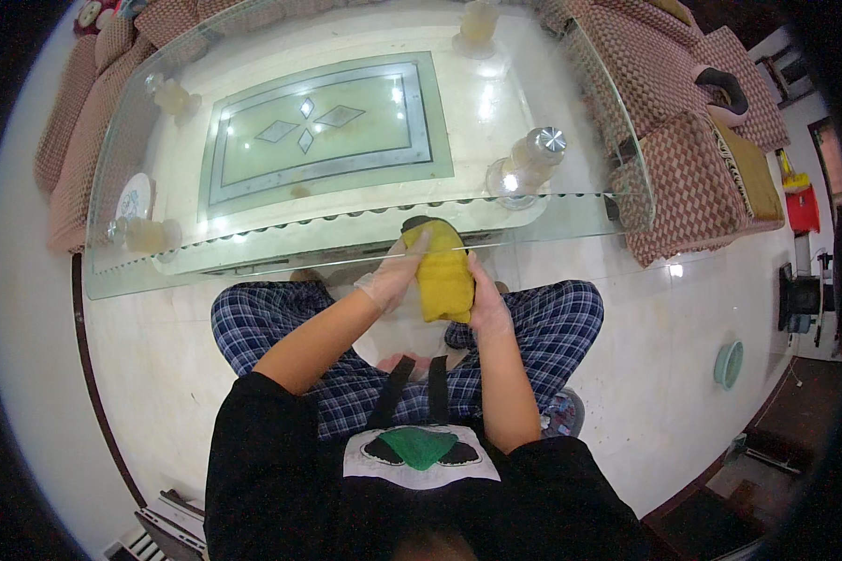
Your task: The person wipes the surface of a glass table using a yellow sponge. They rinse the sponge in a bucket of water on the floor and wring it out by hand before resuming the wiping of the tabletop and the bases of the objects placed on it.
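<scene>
Both my hands, in thin clear gloves, hold a yellow cloth (445, 280) with a dark object partly showing at its far end. My left hand (393, 277) grips its left side, the thumb lying on top. Along the right edge of the cloth is my right hand (490, 298), its fingers partly hidden behind the fabric. The cloth is at the near edge of a glass coffee table (323, 207), and the glass edge crosses the view of it. What the dark object is, I cannot tell.
The table has metal-capped supports, one at its near right corner (533, 161). A round white item (137, 196) lies at its left. Checkered sofas (680, 182) stand around it. A green basin (728, 365) is on the tiled floor at right. My crossed legs are below the hands.
</scene>
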The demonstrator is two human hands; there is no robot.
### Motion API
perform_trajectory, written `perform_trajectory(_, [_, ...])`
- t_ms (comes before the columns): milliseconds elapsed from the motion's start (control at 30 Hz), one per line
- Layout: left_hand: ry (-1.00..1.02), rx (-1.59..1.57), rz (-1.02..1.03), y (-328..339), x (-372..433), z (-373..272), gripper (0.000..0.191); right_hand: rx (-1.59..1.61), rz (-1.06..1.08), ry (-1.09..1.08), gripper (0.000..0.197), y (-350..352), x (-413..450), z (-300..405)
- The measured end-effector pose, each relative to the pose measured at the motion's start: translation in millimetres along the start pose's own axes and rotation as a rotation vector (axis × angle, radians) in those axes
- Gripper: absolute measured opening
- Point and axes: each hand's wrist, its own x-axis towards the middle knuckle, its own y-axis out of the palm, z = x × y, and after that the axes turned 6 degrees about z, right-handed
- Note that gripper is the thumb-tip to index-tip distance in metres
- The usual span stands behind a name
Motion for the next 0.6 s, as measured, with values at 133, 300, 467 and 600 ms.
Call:
perform_trajectory(133, [-0.001,0.026,-0.021,-9.3,7.0,5.4,0.048,-0.041,-0.067,-0.106,0.043,8.1,17.5,-19.8])
perform_trajectory(300, [0.140,0.860,-0.023,-32.9,9.7,13.0,0.048,-0.041,-0.038,-0.248,0.053,13.3,26.8,-23.1])
perform_trajectory(467, [-0.100,1.341,0.651,-3.2,-66.5,-72.8,0.025,0.013,-0.099,-0.648,0.065,-6.1,66.7,31.9])
perform_trajectory(600, [0.759,1.155,0.445,-20.6,-53.5,-116.2,0.014,0.174,0.785,-0.528,0.064,-47.4,151.7,85.4])
